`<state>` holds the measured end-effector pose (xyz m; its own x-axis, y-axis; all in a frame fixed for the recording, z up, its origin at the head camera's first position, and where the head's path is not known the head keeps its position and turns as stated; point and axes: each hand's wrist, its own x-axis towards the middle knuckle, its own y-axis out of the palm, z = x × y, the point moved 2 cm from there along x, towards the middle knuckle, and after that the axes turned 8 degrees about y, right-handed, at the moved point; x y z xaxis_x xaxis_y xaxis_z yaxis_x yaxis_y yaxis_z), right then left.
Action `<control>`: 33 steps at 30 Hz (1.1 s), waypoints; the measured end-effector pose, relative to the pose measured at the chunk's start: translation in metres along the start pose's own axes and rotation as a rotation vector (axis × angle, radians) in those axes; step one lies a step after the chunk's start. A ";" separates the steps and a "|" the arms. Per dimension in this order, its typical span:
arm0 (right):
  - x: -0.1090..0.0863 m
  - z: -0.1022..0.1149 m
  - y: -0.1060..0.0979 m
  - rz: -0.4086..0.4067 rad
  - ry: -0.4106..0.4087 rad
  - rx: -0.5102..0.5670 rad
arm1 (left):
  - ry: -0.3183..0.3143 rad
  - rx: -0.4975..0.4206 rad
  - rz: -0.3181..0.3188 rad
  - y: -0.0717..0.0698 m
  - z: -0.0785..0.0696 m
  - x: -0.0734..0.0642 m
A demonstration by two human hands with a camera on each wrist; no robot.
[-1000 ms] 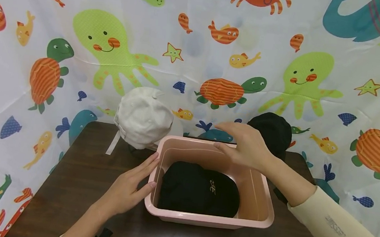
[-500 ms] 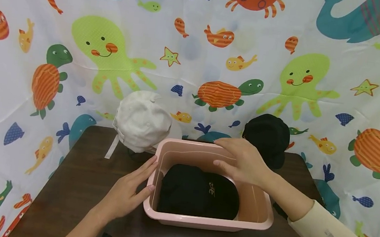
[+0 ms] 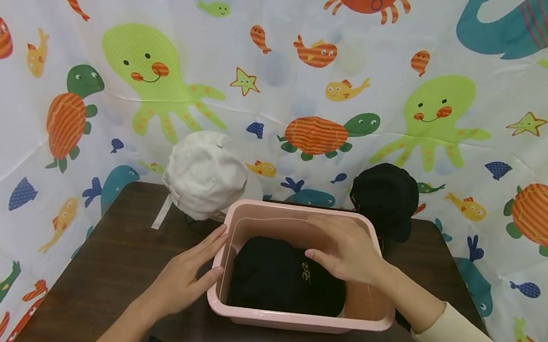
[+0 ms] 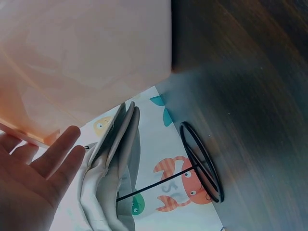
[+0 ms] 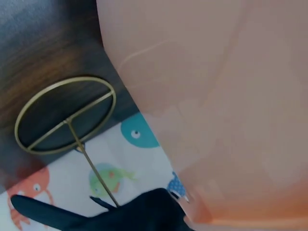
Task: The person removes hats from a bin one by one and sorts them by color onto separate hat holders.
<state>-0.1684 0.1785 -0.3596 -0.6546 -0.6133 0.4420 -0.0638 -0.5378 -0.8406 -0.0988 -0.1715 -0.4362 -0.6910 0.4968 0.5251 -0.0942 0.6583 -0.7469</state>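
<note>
While the left hand (image 3: 182, 281) lies with straight fingers against the left side of the pink tub (image 3: 298, 319), gripping nothing, the right hand (image 3: 352, 257) is at the tub's opening, above the black cap (image 3: 265, 276). Its fingers are loosely extended and hold nothing. The black cap, which has a gold mark, rests inside the tub. On the dark table (image 3: 108, 265), behind the tub, are a white cap (image 3: 205, 175) at left and a second dark cap (image 3: 384, 196) at right.

From above, the pink bin (image 3: 298, 319) is partly blocked by the right hand (image 3: 346, 251); behind, room is left between the white cap (image 3: 205, 175) and the rear black cap (image 3: 385, 196).
</note>
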 end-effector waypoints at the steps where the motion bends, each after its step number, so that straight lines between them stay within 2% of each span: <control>1: -0.001 0.000 0.002 0.005 0.001 0.006 | 0.000 -0.001 0.000 0.000 0.000 0.000; 16: -0.019 -0.004 0.020 0.075 0.095 -0.017 | 0.004 -0.025 -0.009 -0.001 -0.001 0.002; 23: -0.019 -0.003 0.025 0.130 0.127 0.005 | 0.006 -0.022 -0.014 -0.001 -0.001 0.001; 33: -0.020 -0.004 0.031 0.212 0.227 0.069 | -0.012 -0.027 0.001 0.001 0.000 0.000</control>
<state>-0.1599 0.1765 -0.3961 -0.7997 -0.5753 0.1718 0.1381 -0.4547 -0.8799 -0.0988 -0.1711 -0.4371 -0.6996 0.4911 0.5191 -0.0740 0.6728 -0.7361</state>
